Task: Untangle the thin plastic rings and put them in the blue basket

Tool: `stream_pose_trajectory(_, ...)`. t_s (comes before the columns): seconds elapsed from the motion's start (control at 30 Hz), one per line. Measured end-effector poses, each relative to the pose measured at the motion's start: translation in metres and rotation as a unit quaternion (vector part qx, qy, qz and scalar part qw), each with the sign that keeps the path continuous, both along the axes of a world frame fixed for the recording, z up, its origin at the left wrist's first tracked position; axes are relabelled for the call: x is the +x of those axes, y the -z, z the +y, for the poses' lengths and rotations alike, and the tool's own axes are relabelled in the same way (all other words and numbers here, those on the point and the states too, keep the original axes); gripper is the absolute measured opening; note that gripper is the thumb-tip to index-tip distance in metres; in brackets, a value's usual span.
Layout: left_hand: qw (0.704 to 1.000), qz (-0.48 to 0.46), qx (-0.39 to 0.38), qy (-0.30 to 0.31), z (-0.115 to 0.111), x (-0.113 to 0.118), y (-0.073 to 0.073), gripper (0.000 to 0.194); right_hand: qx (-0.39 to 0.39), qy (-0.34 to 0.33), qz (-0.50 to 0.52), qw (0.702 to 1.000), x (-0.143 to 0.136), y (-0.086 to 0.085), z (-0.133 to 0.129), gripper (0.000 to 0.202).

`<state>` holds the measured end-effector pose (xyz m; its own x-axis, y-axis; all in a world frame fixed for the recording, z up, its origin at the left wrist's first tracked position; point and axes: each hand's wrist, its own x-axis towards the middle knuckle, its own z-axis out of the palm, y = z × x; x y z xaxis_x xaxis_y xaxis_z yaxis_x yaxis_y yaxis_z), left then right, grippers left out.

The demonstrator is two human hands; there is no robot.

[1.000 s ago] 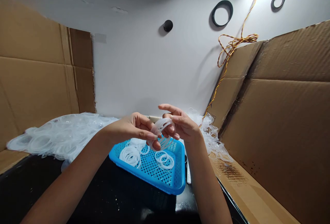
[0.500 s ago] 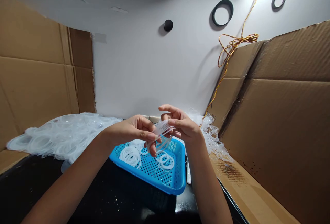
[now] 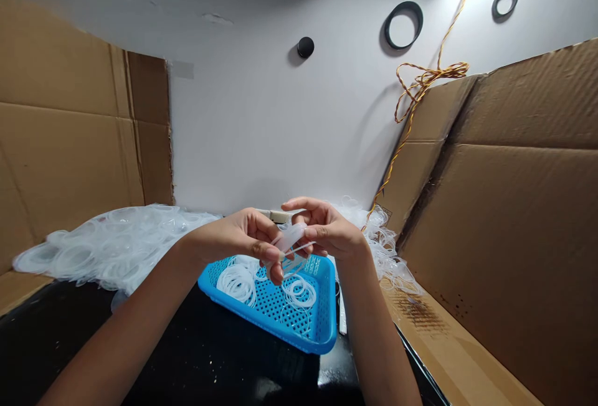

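Between my two hands is a bunch of thin, translucent white rings [image 3: 292, 237], held above a blue basket [image 3: 280, 329]. My left hand [image 3: 258, 239] pinches the bunch from the left, thumb on top and fingers beneath. From the right, my right hand [image 3: 329, 229] grips it between thumb and fingers, its index finger raised and curved. One ring stands a little apart from the rest, near the thumbs. In the basket lie a coil of white rings [image 3: 237, 286] on the left and a smaller group of rings [image 3: 299, 292] on the right.
A heap of larger translucent rings [image 3: 121, 238] lies at left, and tangled thin rings [image 3: 380, 250] at right. Cardboard walls [image 3: 523, 219] flank the black tabletop [image 3: 196, 356]. An orange twisted cord [image 3: 411, 113] hangs at the back right beside a black ring [image 3: 403, 25].
My right hand has dipped slightly and its fingers have shifted on the bunch. One ring now sits apart from the others. My left hand has barely moved.
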<state>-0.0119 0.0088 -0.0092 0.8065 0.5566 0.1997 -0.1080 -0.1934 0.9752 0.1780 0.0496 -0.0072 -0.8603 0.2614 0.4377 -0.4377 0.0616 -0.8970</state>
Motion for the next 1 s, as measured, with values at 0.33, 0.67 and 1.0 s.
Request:
stream_pose_trajectory(0.33, 1.0, 0.005, -0.018, -0.003, -0.0031, 0.0007, -0.0007, 0.014, -0.023, 0.011, -0.022, 0.999, 0.0033, -0.0012, 0.0037, 0.028)
stream_pose_trajectory(0.67, 0.999, -0.005, -0.008, -0.035, -0.0013, -0.0012, -0.0026, 0.018, 0.002, 0.041, -0.027, 0.999, 0.006, 0.0015, 0.0033, 0.035)
stream_pose_trajectory(1.0, 0.999, -0.027, -0.006, -0.045, -0.0057, -0.0006, -0.0039, 0.018, 0.01, 0.045, -0.027, 0.999, 0.0066, -0.0012, 0.0023, 0.037)
